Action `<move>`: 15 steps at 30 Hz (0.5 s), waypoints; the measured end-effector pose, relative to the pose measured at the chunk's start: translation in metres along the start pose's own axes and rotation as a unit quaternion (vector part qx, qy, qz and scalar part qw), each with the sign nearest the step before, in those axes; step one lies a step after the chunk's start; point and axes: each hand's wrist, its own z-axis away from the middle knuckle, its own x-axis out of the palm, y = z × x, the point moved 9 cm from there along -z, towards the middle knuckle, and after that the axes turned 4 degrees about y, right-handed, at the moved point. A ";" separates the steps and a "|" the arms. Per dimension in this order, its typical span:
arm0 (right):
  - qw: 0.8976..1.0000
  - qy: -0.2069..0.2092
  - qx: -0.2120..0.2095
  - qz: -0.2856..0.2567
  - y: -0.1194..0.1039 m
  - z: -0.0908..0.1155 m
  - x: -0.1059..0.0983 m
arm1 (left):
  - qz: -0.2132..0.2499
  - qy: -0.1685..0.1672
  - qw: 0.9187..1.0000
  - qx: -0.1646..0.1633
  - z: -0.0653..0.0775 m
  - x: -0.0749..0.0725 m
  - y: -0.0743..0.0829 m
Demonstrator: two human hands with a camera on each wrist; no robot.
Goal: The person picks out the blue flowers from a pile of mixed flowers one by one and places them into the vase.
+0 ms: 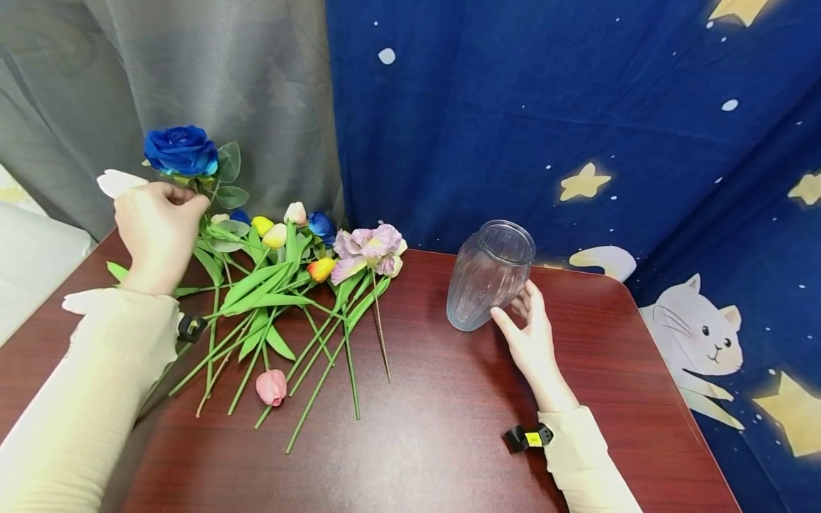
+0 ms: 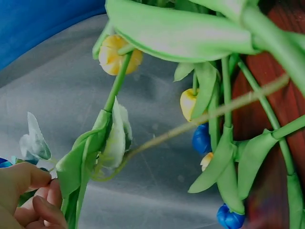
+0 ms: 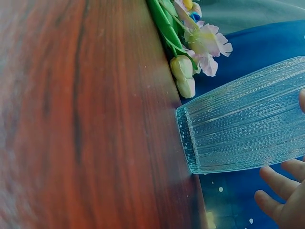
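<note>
At the left, my left hand [image 1: 160,224] pinches the stem of a blue rose [image 1: 182,151] just under its bloom. The rose is raised over a pile of artificial flowers, its green leaves beside my fingertips. In the left wrist view, thumb and fingers [image 2: 40,183] meet at the leafy stem. A clear ribbed glass vase [image 1: 484,285] stands upright on the table to the right. My right hand [image 1: 529,342] holds its right side, thumb in front and the other fingers partly hidden behind. The right wrist view shows the fingers [image 3: 279,186] spread along the vase wall.
Tulips with green stems, among them a pink tulip [image 1: 271,387] and an orange-yellow tulip [image 1: 321,269], lie in a tangle on the dark red table [image 1: 410,442]. A lilac iris [image 1: 368,249] lies at their right end. Behind hang a grey curtain [image 1: 256,85] and a blue starry curtain [image 1: 462,128].
</note>
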 end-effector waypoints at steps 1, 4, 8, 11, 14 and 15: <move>1.000 0.000 -0.002 0.001 0.000 0.000 0.000 | 0.007 0.014 1.000 0.008 0.000 -0.003 0.003; 1.000 -0.002 0.000 0.003 -0.011 0.002 0.000 | 0.017 0.046 0.998 0.029 0.000 -0.010 0.011; 1.000 -0.001 -0.003 0.003 -0.010 0.002 0.000 | 0.019 0.065 0.997 0.035 0.000 -0.014 0.014; 1.000 0.000 -0.004 0.000 -0.010 0.002 0.000 | 0.029 0.072 0.996 0.038 0.000 -0.016 0.015; 1.000 0.000 -0.004 0.001 -0.010 0.002 0.000 | 0.042 0.086 0.994 0.055 -0.001 -0.020 0.017; 1.000 0.000 -0.003 0.002 -0.010 0.002 0.000 | 0.048 0.088 0.993 0.055 -0.002 -0.021 0.018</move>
